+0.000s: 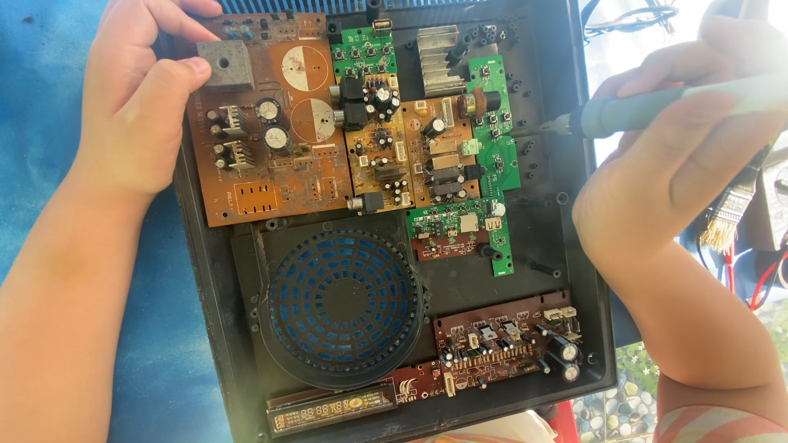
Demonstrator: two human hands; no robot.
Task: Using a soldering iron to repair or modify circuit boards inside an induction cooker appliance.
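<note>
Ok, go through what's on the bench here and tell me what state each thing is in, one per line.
Black case: open, its inside showing.
Large brown circuit board: rusty, lying in the case.
Grey block: on that board, touched by the left hand.
Screwdriver: gripped in the right hand, tip by the green board.
Round speaker grille: in place.
Display strip: unlit.
Paintbrush: lying unused.

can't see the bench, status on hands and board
Left hand on brown board. Right hand holds screwdriver, tip at green board. Nothing blocking.
</note>
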